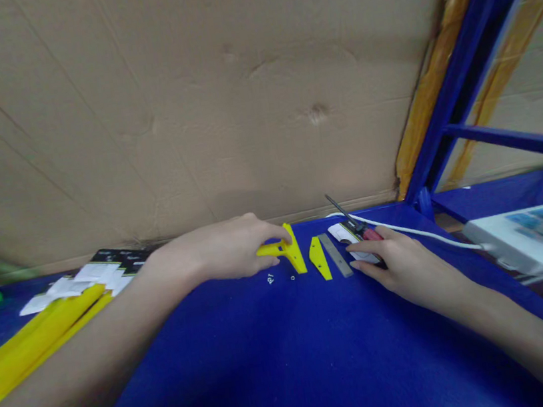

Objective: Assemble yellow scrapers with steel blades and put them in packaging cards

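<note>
Yellow T-shaped scraper body [285, 250] sits on my blue bench [292, 349], pinched by my left hand [222, 251]; my right hand [401, 266] grasps the red-handled screwdriver [355, 224] beside 1 metal blade [335, 254]

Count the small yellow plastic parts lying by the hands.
2. A T-shaped yellow part is pinched in the left hand; a yellow wedge piece lies on the blue table just right of it, beside a grey metal blade. Others may be hidden under the hands.
</note>
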A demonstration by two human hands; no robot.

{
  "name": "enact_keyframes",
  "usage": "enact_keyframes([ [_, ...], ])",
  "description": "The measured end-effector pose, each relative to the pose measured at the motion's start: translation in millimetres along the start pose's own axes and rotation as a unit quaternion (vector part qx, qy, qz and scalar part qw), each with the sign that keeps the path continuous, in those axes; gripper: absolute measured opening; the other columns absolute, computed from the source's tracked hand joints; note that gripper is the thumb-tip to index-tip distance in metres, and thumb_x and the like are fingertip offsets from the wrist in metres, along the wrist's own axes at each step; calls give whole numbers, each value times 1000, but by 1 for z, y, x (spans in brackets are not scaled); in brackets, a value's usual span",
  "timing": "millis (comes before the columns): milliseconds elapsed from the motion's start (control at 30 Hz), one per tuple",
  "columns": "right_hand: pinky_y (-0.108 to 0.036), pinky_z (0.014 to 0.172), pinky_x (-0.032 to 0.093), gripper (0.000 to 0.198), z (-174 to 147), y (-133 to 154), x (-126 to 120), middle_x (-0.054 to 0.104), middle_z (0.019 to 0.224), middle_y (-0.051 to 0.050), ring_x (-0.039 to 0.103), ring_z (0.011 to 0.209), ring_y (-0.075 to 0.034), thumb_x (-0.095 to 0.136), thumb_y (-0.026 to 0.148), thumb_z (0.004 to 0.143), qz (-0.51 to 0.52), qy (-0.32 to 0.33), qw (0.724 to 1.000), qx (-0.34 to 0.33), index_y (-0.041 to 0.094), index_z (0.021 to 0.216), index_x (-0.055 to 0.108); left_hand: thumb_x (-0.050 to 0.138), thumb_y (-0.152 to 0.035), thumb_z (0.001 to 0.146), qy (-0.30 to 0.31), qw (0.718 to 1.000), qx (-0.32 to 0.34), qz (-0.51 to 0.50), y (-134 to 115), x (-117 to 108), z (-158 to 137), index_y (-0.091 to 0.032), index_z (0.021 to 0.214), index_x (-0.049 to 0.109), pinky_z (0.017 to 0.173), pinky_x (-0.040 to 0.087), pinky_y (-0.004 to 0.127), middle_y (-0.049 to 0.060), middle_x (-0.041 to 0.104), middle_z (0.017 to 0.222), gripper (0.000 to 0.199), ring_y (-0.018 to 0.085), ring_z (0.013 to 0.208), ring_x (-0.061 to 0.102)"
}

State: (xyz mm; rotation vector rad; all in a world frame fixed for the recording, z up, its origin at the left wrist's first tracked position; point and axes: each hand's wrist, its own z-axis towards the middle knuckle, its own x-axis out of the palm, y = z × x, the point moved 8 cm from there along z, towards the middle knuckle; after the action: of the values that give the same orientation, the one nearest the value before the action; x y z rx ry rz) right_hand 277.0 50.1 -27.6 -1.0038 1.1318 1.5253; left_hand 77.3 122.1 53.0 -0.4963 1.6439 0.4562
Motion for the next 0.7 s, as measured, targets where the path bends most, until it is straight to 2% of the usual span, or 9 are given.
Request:
enact_keyframes([
  [100,-50,90,61,33,0,-2,-1,68,114,-18,74,102,-35,61,30,99,-11,-17,1000,-6,23,126,78,57,-37,96,-46,998,-31,-30,0,0,-12,-29,139,66,80,53,31,7,79,112,44,23,94,73],
  [200,-50,86,61,36,-1,4,-8,68,114,-19,74,96,-33,58,32,100,11,-49,999,-13,22,128,77,58,-29,92,-90,988,-70,-102,4,9,-27,-27,139,65,64,50,27,4,79,99,48,18,69,70],
  [300,-49,89,60,37,-1,20,-19,70,109,-18,73,97,-32,54,33,99,88,-85,992,-27,20,124,79,57,-26,90,-139,966,-116,-184,17,24,-45,-27,137,63,55,46,25,-2,75,79,47,15,56,63],
  [367,-45,87,60,39,-1,33,-22,73,102,-16,74,94,-30,52,34,100,164,-77,983,-29,19,121,80,55,-29,92,-186,947,-157,-212,29,31,-60,-25,133,62,50,42,24,-5,66,64,42,15,50,60],
  [467,-34,58,58,44,0,50,-14,71,72,-7,69,58,-21,48,38,100,273,5,962,0,16,128,75,55,-30,93,-251,931,-210,-161,42,35,-83,-24,127,62,49,39,25,-7,57,58,35,16,48,56],
  [500,-31,49,54,45,0,55,-10,67,64,-3,64,49,-19,48,40,100,295,32,955,6,16,130,73,54,-30,93,-251,933,-222,-132,44,37,-88,-22,127,62,51,41,26,-5,57,59,36,17,50,57],
  [567,-27,41,46,42,1,66,-7,63,56,0,59,41,-17,52,42,99,303,64,951,-6,17,125,73,53,-27,94,-225,942,-234,-86,45,44,-92,-19,129,63,59,47,30,-1,63,66,38,21,60,64],
  [700,-26,41,41,31,6,82,-2,55,48,4,54,39,-15,54,42,100,307,90,946,-58,21,109,74,55,-23,92,-182,954,-227,-77,45,58,-86,-15,130,67,75,53,37,8,73,82,40,28,79,71],
])
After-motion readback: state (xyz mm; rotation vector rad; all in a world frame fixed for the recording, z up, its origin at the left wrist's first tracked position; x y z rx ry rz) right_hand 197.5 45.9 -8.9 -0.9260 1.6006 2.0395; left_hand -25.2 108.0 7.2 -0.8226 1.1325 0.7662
